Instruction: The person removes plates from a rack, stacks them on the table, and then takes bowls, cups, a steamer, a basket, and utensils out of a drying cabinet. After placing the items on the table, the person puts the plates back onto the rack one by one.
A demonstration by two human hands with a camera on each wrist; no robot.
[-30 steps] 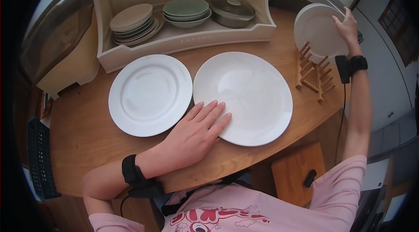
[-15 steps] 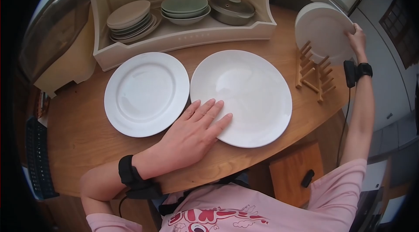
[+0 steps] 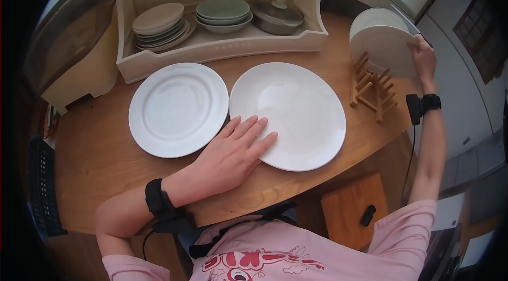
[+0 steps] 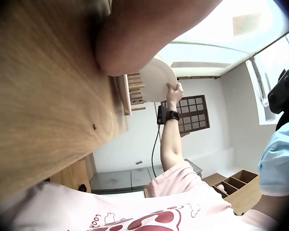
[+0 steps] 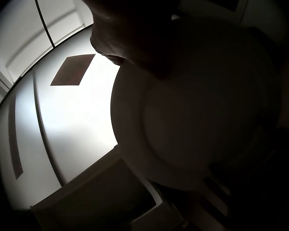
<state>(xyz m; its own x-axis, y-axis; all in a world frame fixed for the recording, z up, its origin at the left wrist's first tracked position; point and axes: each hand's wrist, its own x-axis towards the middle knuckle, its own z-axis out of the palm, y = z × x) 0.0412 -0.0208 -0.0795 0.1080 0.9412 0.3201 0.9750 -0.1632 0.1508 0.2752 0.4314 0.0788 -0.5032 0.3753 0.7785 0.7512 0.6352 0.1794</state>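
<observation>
In the head view my right hand (image 3: pixel 424 61) pinches the right edge of an upright white plate (image 3: pixel 383 51) at the far right. Behind it stands another white plate (image 3: pixel 373 16), mostly hidden. A wooden plate rack (image 3: pixel 373 90) stands just in front of them. Two white plates lie flat side by side: a rimmed plate (image 3: pixel 180 109) and a larger plate (image 3: pixel 304 117). My left hand (image 3: pixel 227 154) rests with straight fingers on the larger plate's near left edge. Against bright light, the gripped plate (image 5: pixel 183 120) looks dark in the right wrist view.
A cream open cabinet (image 3: pixel 222 51) at the back holds stacked plates (image 3: pixel 159 19), green bowls (image 3: pixel 222 8) and a lidded pot (image 3: pixel 276 16). A cream bin (image 3: pixel 84 74) stands left, above a dark basket (image 3: pixel 42 186). Below the table's front edge is a wooden stool (image 3: pixel 349 207).
My right hand has gone from spread fingers beside the upright plates to gripping the front one. That plate has come apart from the one behind. My left hand stays on the larger plate.
</observation>
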